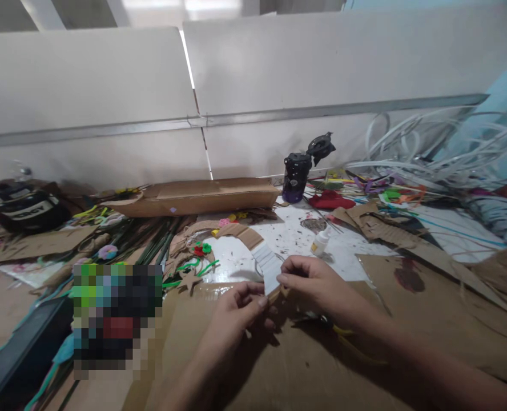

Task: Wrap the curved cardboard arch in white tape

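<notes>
A curved cardboard arc (240, 233) rises from the table's middle, its near part wrapped in white strip (268, 267). My left hand (236, 311) pinches the arc's lower end from the left, fingers closed on it. My right hand (313, 282) grips the same end from the right, thumb and forefinger pressed on the white wrapping. Both hands meet over a flat sheet of brown cardboard (305, 365).
A small white glue bottle (320, 242) stands just beyond my right hand. Behind lie a long cardboard box (202, 197), a dark purple bottle with open lid (296, 174), white cane coils (442, 148), coloured scraps, green stems (151, 240) and a black container (26, 208) far left.
</notes>
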